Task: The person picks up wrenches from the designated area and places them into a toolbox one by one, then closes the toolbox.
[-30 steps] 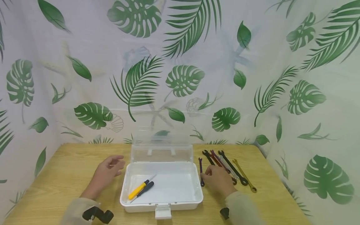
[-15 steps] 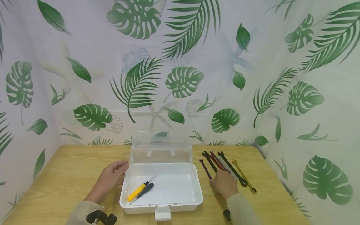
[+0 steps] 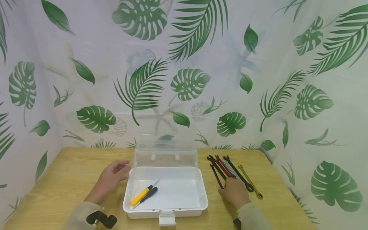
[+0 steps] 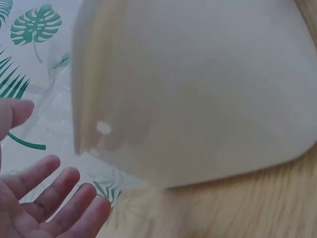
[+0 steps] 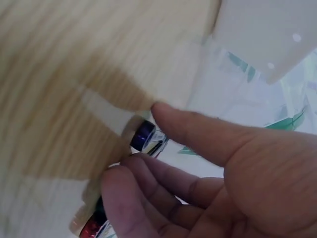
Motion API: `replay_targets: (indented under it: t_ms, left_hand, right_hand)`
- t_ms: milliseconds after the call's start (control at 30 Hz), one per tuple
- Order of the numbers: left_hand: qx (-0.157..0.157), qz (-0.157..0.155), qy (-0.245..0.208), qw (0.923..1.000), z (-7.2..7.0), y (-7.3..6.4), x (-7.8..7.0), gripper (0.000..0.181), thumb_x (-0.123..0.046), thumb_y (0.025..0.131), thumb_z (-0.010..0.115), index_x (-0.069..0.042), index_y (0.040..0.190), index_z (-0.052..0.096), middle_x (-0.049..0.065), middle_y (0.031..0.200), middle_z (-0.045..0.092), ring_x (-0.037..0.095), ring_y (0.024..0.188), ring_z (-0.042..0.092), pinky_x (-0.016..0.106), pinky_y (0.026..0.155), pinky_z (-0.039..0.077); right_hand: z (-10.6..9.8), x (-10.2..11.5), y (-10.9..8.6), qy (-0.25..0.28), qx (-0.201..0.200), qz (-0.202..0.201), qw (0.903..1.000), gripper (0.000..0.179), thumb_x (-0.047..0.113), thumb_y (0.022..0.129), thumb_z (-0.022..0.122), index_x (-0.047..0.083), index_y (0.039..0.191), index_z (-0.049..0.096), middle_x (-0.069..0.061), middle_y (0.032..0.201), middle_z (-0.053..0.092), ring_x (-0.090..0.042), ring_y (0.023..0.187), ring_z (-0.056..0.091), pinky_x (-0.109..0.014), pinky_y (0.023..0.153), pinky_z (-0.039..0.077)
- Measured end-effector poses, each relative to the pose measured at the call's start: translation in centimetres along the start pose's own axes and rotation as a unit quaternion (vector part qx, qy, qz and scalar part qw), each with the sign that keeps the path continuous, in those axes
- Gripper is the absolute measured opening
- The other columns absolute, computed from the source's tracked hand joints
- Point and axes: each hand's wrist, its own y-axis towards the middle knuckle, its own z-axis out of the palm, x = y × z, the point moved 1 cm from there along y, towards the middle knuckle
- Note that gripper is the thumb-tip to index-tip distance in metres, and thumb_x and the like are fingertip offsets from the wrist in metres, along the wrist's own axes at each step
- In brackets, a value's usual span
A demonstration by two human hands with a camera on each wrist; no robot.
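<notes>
Purple wrench [image 3: 217,176]: its ring end lies between thumb and fingers of the right hand [image 3: 235,192], shaft pointing away.
Right hand: part-curled, thumb apart; whether it grips is unclear.
Other wrenches [image 3: 239,173]: just beyond and right of that hand, probably grouped for easy reach.
White box [image 3: 181,188]: left of that hand, lid [image 3: 165,162] tipped back, seemingly for access.
Left hand [image 3: 110,178]: loosely spread beside the box, holding nothing.

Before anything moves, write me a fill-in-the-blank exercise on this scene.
1. The lid of the box is ____, not shut.
2. Inside the box lie exactly ____ screwdrivers.
3. In the head view, the wrenches lie to the ____ of the box.
4. The left hand holds ____.

Missing words: open; two; right; nothing.
</notes>
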Motion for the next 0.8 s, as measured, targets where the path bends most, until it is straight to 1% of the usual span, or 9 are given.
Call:
replay_targets:
  t_ms: [67,167,233,367,433,500,600,700,800]
  left_hand:
    - [0.014,0.008,0.019,0.9997,-0.3,0.2,0.0,0.059,-0.042,0.103,0.063,-0.005,0.149,0.05,0.017,0.137,0.06,0.034,0.126,0.059,0.042,0.099,0.057]
    - [0.035,0.012,0.026,0.999,-0.5,0.1,0.4,0.063,-0.04,0.103,0.064,-0.006,0.152,0.045,0.02,0.141,0.057,0.038,0.129,0.057,0.044,0.1,0.057]
    - [0.029,0.018,0.021,0.9992,-0.6,-0.1,0.7,0.067,-0.043,0.102,0.064,-0.009,0.155,0.041,0.021,0.146,0.053,0.041,0.134,0.054,0.048,0.101,0.055]
    - [-0.004,0.05,-0.001,0.9988,-0.7,-0.4,1.0,0.069,-0.04,0.104,0.063,-0.011,0.159,0.034,0.022,0.154,0.046,0.043,0.141,0.047,0.057,0.109,0.048]
    - [-0.009,0.052,-0.012,0.9986,-0.5,-0.2,0.9,0.07,-0.037,0.104,0.063,-0.011,0.16,0.031,0.023,0.157,0.043,0.044,0.143,0.044,0.059,0.112,0.044]
    - [0.002,0.045,-0.026,0.9987,0.1,0.1,0.7,0.073,-0.036,0.104,0.063,-0.011,0.162,0.027,0.024,0.159,0.038,0.045,0.145,0.041,0.06,0.113,0.042]
    - [0.017,0.018,-0.034,0.9991,1.1,0.5,0.6,0.076,-0.037,0.104,0.063,-0.013,0.163,0.024,0.024,0.162,0.034,0.048,0.144,0.04,0.061,0.113,0.042]
    - [0.008,-0.011,-0.026,0.9996,2.0,0.7,0.8,0.075,-0.039,0.102,0.064,-0.017,0.163,0.026,0.021,0.163,0.034,0.048,0.141,0.045,0.061,0.112,0.043]
    - [-0.009,-0.025,-0.007,0.9996,2.4,0.7,1.0,0.073,-0.04,0.101,0.066,-0.021,0.162,0.03,0.017,0.163,0.036,0.045,0.137,0.05,0.06,0.11,0.045]
  right_hand:
    - [-0.1,0.0,0.0,-0.002,-0.008,-0.009,0.9999,0.031,0.024,0.086,0.082,0.009,0.069,0.063,-0.001,0.065,0.06,-0.019,0.061,0.053,-0.038,0.056,0.048]
    - [-0.1,0.0,-0.1,0.002,-0.013,-0.013,0.9998,0.027,0.021,0.087,0.082,0.009,0.07,0.064,-0.001,0.067,0.062,-0.019,0.063,0.055,-0.04,0.058,0.051]
    - [-0.2,0.0,-0.1,0.005,-0.011,-0.012,0.9999,0.027,0.02,0.088,0.081,0.009,0.07,0.064,-0.001,0.067,0.062,-0.019,0.064,0.055,-0.04,0.058,0.05]
    - [-0.1,0.0,0.1,0.004,-0.01,-0.018,0.9998,0.028,0.021,0.089,0.081,0.01,0.07,0.063,0.0,0.067,0.062,-0.019,0.064,0.055,-0.039,0.058,0.05]
    - [-0.1,0.0,0.1,0.002,-0.013,-0.024,0.9996,0.028,0.02,0.088,0.081,0.01,0.07,0.062,0.0,0.067,0.061,-0.019,0.063,0.055,-0.039,0.058,0.05]
    - [-0.1,-0.1,0.2,0.002,-0.017,-0.028,0.9995,0.029,0.019,0.088,0.081,0.011,0.069,0.061,0.0,0.066,0.06,-0.019,0.063,0.054,-0.039,0.058,0.049]
    - [-0.1,-0.1,0.2,0.006,-0.014,-0.026,0.9995,0.029,0.018,0.088,0.081,0.01,0.069,0.061,0.0,0.066,0.061,-0.019,0.063,0.055,-0.039,0.058,0.05]
    - [-0.2,-0.1,0.2,0.008,-0.003,-0.022,0.9997,0.027,0.018,0.089,0.08,0.01,0.071,0.063,0.0,0.068,0.062,-0.019,0.065,0.057,-0.04,0.06,0.051]
    - [-0.3,-0.1,0.2,0.008,0.006,-0.02,0.9998,0.025,0.019,0.09,0.08,0.009,0.073,0.064,-0.001,0.069,0.063,-0.019,0.066,0.058,-0.04,0.061,0.052]
